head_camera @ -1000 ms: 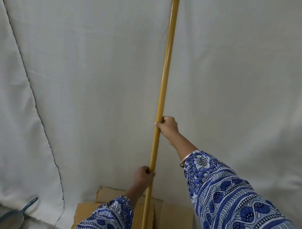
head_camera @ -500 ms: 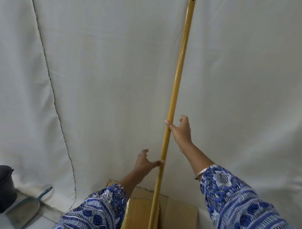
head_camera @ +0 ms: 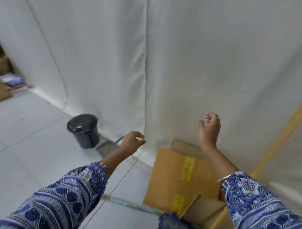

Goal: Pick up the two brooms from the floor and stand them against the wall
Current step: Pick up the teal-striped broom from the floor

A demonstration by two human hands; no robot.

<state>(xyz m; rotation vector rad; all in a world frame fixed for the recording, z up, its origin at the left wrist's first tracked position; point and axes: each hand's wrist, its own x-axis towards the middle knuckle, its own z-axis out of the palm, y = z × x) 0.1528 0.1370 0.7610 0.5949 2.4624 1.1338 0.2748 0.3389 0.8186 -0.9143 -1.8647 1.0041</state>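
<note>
The yellow broom handle (head_camera: 281, 136) is now leaning at far right against the white sheet (head_camera: 182, 64), both hands, left hand (head_camera: 131, 142) and right hand (head_camera: 209, 131), having let go, fingers spread.

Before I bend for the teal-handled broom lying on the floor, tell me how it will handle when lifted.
The teal-handled broom looks straight and thin, so probably stiff and light. Its dark head sits at one end, so it may dip there if gripped far off. On smooth floor tiles the handle could slide.
</note>
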